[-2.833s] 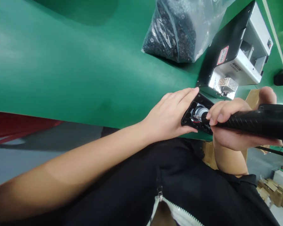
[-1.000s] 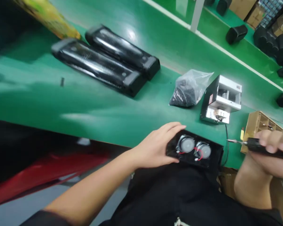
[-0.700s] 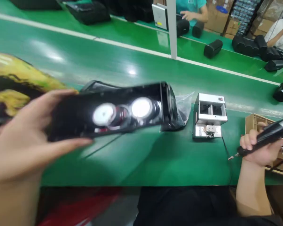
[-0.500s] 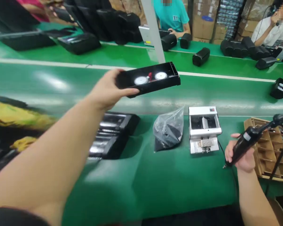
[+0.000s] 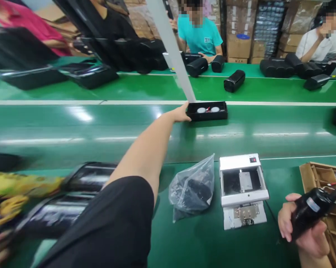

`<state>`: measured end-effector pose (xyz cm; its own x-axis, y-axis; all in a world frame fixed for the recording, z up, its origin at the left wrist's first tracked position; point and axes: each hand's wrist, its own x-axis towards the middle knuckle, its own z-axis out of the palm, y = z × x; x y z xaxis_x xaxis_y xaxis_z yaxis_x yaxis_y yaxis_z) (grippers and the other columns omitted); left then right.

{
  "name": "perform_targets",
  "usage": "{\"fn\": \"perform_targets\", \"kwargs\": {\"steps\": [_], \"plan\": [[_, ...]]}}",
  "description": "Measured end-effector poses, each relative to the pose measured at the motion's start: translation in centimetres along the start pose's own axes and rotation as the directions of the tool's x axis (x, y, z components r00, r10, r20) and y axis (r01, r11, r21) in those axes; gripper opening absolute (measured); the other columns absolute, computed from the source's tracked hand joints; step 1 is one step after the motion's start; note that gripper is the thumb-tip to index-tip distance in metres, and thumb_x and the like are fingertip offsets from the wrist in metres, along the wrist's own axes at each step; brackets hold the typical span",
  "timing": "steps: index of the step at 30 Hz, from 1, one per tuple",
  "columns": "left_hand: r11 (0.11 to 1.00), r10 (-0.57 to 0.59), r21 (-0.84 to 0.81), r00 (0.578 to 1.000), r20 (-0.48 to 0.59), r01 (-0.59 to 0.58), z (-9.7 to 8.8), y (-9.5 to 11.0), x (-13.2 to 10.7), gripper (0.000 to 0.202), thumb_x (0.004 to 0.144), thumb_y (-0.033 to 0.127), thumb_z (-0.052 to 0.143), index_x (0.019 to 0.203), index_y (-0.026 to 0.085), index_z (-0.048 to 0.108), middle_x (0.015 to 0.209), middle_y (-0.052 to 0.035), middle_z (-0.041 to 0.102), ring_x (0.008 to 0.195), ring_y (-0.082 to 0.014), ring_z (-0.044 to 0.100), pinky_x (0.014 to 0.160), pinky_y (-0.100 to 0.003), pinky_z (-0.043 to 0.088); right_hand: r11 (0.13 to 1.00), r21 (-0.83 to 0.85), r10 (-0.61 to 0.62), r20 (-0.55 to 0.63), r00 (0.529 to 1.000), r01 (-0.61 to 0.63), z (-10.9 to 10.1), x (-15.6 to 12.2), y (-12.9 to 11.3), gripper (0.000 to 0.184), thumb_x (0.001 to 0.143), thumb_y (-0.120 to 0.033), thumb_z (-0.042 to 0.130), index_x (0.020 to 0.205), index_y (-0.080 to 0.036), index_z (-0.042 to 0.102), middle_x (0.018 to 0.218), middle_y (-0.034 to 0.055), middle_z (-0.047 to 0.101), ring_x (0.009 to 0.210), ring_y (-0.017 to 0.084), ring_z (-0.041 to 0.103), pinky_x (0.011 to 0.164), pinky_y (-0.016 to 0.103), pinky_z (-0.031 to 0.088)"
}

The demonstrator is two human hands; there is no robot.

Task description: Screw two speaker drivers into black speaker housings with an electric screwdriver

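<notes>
White pole (image 5: 172, 48) just behind black housing (image 5: 208, 116)

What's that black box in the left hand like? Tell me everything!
The black box is long, open-topped and maybe plastic. Inside, two round, pale discs sit side by side, with something thin and red between them. It looks level, held at its left end by the left hand, over the green surface; whether it rests there is hard to tell.
</notes>
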<state>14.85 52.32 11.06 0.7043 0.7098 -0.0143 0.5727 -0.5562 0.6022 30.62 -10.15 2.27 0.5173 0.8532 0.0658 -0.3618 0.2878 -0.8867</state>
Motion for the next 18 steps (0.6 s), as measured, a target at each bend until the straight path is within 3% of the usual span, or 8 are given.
{"fn": "perform_targets", "kwargs": {"steps": [3, 5, 8, 10, 12, 14, 18], "plan": [[0.981, 0.024, 0.188, 0.996, 0.083, -0.04, -2.4, -0.7, -4.0, 0.072, 0.109, 0.065, 0.089, 0.159, 0.016, 0.075, 0.163, -0.0169, 0.078, 0.145, -0.0334, 0.078, 0.128, -0.058, 0.066, 0.997, -0.076, -0.008, -0.011, 1.0, 0.007, -0.3, 0.3, -0.7, 0.084, 0.095, -0.101, 0.073, 0.152, -0.039, 0.079, 0.074, -0.0011, 0.077, 0.05, 0.02, 0.068, 0.049, 0.034, 0.06], [0.955, 0.04, 0.283, 0.984, 0.174, -0.089, -4.3, -0.8, -8.3, 0.094, 0.092, 0.079, 0.091, 0.157, 0.013, 0.077, 0.15, -0.0143, 0.087, 0.144, -0.0335, 0.08, 0.128, -0.05, 0.064, 0.994, -0.111, -0.022, -0.003, 1.0, 0.022, -0.1, 0.6, -1.2, 0.083, 0.097, -0.099, 0.071, 0.153, -0.039, 0.079, 0.074, -0.0002, 0.077, 0.049, 0.021, 0.069, 0.049, 0.036, 0.061], [0.903, 0.076, 0.386, 0.955, 0.285, -0.187, -6.3, -0.6, -15.8, 0.112, 0.067, 0.087, 0.095, 0.159, 0.025, 0.081, 0.131, -0.0057, 0.094, 0.15, -0.0403, 0.082, 0.122, -0.049, 0.065, 0.989, -0.138, -0.069, -0.075, 0.995, 0.059, 0.5, 1.1, -2.2, 0.077, 0.1, -0.095, 0.072, 0.149, -0.036, 0.08, 0.074, 0.0, 0.077, 0.049, 0.021, 0.069, 0.048, 0.035, 0.061], [0.874, 0.07, 0.439, 0.947, 0.315, -0.211, -6.6, -0.4, -20.6, 0.114, 0.058, 0.085, 0.101, 0.156, 0.029, 0.084, 0.124, -0.0075, 0.095, 0.147, -0.0421, 0.083, 0.12, -0.049, 0.065, 0.982, -0.16, -0.129, -0.167, 0.978, 0.102, 0.9, 1.6, -2.8, 0.076, 0.1, -0.092, 0.074, 0.144, -0.03, 0.081, 0.074, 0.0002, 0.076, 0.05, 0.02, 0.069, 0.048, 0.035, 0.06], [0.855, 0.03, 0.483, 0.947, 0.319, -0.19, -6.2, -0.4, -24.7, 0.104, 0.06, 0.081, 0.102, 0.148, 0.026, 0.086, 0.109, -0.0076, 0.094, 0.126, -0.0379, 0.089, 0.11, -0.045, 0.066, 0.967, -0.194, -0.208, -0.232, 0.95, 0.164, 1.0, 2.2, -3.1, 0.073, 0.101, -0.088, 0.077, 0.14, -0.027, 0.079, 0.074, -0.0003, 0.077, 0.051, 0.02, 0.069, 0.047, 0.033, 0.06], [0.841, 0.007, 0.513, 0.951, 0.308, -0.172, -5.6, -0.2, -27.7, 0.095, 0.076, 0.072, 0.092, 0.157, 0.024, 0.078, 0.112, -0.0033, 0.094, 0.11, -0.0319, 0.09, 0.102, -0.043, 0.067, 0.947, -0.241, -0.276, -0.277, 0.92, 0.211, 0.9, 3.0, -2.8, 0.066, 0.105, -0.083, 0.077, 0.139, -0.026, 0.076, 0.076, -0.0018, 0.079, 0.053, 0.018, 0.071, 0.05, 0.03, 0.06], [0.839, 0.01, 0.524, 0.967, 0.255, -0.147, -5.0, 1.5, -30.2, 0.081, 0.092, 0.049, 0.068, 0.168, 0.02, 0.071, 0.134, -0.0093, 0.094, 0.112, -0.0355, 0.087, 0.097, -0.044, 0.066, 0.906, -0.369, -0.334, -0.322, 0.886, 0.208, -0.2, 4.6, -0.9, 0.059, 0.114, -0.078, 0.067, 0.137, -0.024, 0.074, 0.084, -0.0032, 0.08, 0.058, 0.014, 0.072, 0.056, 0.027, 0.062]]}}
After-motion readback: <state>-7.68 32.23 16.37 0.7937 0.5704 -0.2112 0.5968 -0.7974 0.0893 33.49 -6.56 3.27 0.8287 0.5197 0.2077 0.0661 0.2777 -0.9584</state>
